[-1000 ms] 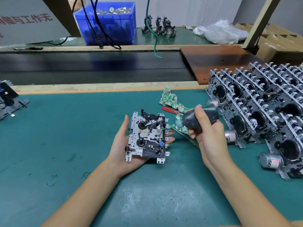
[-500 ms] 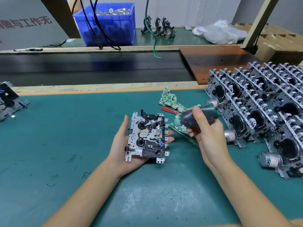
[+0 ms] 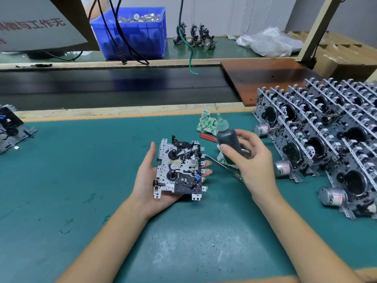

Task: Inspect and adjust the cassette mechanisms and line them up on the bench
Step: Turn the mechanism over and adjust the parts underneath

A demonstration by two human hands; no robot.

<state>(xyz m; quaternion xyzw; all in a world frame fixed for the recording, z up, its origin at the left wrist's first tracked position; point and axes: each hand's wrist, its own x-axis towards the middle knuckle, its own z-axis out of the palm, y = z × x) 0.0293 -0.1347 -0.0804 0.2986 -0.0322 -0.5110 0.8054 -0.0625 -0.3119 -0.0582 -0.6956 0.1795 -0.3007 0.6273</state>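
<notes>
A cassette mechanism [image 3: 180, 167], a perforated metal plate with two black reel hubs and a small blue part near its lower right corner, lies face up in the left hand [image 3: 152, 176], held above the green counter [image 3: 67, 180]. That hand is spread under it, palm up, thumb straight along the plate's left edge and fingertips showing past its right edge. Just to the right, the right hand [image 3: 252, 160] holds a dark squeeze bottle [image 3: 227, 139] upright, its pale green nozzle pointing up; the thumb presses the bottle's front and the fingers curl loosely behind it. Beneath and behind the bottle a green-and-white rag [image 3: 207, 123] lies crumpled on the counter, with a red-handled tool [image 3: 208, 137] beside it and a thin metal tool [image 3: 222, 165] running out from under the right hand. Along the right side of the counter stand rows of finished cassette mechanisms [image 3: 318, 139], leaning on one another, their silver motors [image 3: 331, 196] facing outward. Another mechanism [image 3: 10, 129] lies at the counter's left edge. Beyond the counter runs a dark conveyor belt [image 3: 112, 86], and behind it sit a blue bin [image 3: 132, 35] of metal discs, black cables, a dangling green wire [image 3: 191, 58] and clear plastic bags [image 3: 269, 41].
</notes>
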